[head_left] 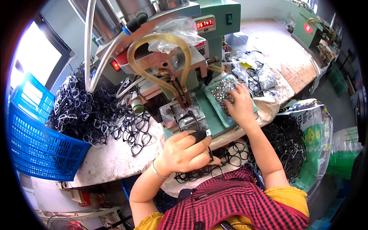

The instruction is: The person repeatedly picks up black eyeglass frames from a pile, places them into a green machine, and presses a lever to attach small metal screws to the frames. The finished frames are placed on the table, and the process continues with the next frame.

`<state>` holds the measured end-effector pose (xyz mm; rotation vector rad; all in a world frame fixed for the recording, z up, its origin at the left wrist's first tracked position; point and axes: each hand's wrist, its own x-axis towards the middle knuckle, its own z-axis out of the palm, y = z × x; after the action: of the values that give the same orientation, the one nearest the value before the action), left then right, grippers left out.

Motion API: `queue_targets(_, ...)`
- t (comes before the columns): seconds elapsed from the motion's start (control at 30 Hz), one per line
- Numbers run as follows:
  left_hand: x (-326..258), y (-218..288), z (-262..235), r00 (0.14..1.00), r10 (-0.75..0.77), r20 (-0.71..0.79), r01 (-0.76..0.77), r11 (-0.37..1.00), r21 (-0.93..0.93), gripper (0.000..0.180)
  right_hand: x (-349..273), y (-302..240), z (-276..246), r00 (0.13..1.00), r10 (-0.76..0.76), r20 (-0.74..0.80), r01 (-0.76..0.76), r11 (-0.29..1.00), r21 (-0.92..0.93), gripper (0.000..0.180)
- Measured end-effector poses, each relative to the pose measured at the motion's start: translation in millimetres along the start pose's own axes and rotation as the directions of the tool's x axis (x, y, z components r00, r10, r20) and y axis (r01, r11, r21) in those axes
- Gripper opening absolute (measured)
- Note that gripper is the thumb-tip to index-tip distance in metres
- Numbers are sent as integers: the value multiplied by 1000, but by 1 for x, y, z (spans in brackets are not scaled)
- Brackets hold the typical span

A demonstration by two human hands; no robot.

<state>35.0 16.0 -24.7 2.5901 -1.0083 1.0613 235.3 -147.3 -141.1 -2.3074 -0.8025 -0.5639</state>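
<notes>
My left hand [184,153] is closed around a black eyeglass frame [188,116], with a dark cover on one finger. The frame's upper rim reaches over the metal fixture [196,124] of the green press, just below two copper-coloured prongs [183,97]. My right hand [242,106] reaches into a light green tray [229,122] to the right of the fixture. Its fingertips touch a heap of small shiny metal parts [221,94], thumb and fingers apart. I cannot make out any part between them.
Many black eyeglass frames [82,105] are piled at the left beside a blue basket [50,142]. More frames [234,153] lie along the table's front edge. A sack of frames [287,143] stands at the right. Yellowish hoses [161,37] loop over the prongs.
</notes>
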Motion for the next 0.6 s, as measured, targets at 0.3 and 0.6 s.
queue_targets(0.3,5,0,5,1000,-27,7,27,999,27,46,20,30,18,982,-41,-187,69,987,144,10)
queue_targets(0.6,-83,55,9,862,-442,-249,469,881,60,48,-7,4,11,962,144,-232,-25,891,453,11)
